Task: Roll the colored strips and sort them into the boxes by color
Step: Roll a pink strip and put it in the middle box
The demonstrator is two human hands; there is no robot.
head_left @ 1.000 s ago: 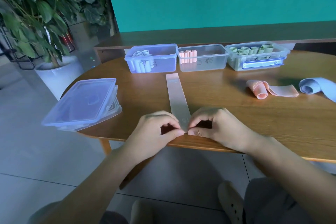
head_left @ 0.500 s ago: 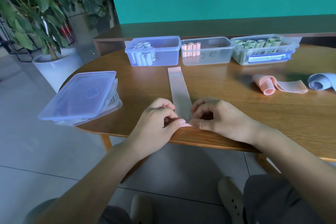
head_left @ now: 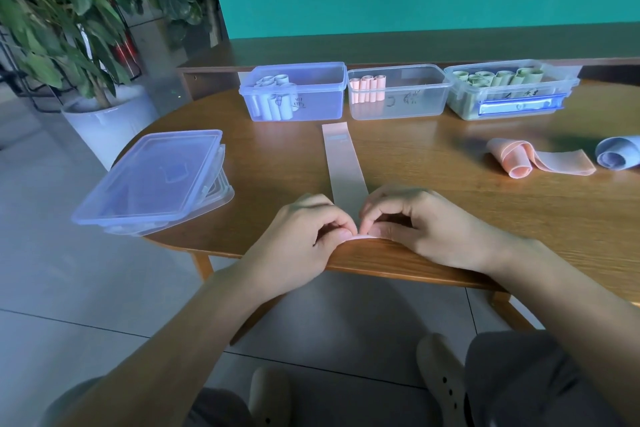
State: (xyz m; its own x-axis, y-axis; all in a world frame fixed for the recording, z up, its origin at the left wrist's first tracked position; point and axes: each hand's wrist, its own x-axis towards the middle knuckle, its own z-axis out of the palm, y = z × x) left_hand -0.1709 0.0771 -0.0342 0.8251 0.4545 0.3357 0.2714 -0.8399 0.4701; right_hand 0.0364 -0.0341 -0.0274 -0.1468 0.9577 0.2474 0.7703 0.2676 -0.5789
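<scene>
At the near table [head_left: 450, 204] edge, w/ both hands, we're starting the roll on a pink strip [head_left: 344, 163]. It lies flat, running straight away from us toward the gap between the blue box [head_left: 311, 104] and the clear middle box [head_left: 415, 104]; its near end sits right at the rim, under our fingertips.

Risks, as we judge them: the first turn is the fiddly bit. If one side curls ahead of the other, the roll will prob. go skewed and cone-shaped. The end is so close to the rim that it could slip off the edge. Loose tension would let it spring open, like the half-unrolled pink strip [head_left: 533, 159] and blue roll [head_left: 620, 152] at far right. Sorting slip: pink rolls belong in the middle box, not the blue one or the green box [head_left: 512, 104].

Pose: left hand [head_left: 304, 229] and right hand [head_left: 422, 222] sit knuckles-up, nearly touching, wrists over the rim. Fingers of both are curled, thumbs & forefingers pinching the strip's near end. Forearms angle inward from our lap.

Stacked lids [head_left: 152, 180] lie to the left.
</scene>
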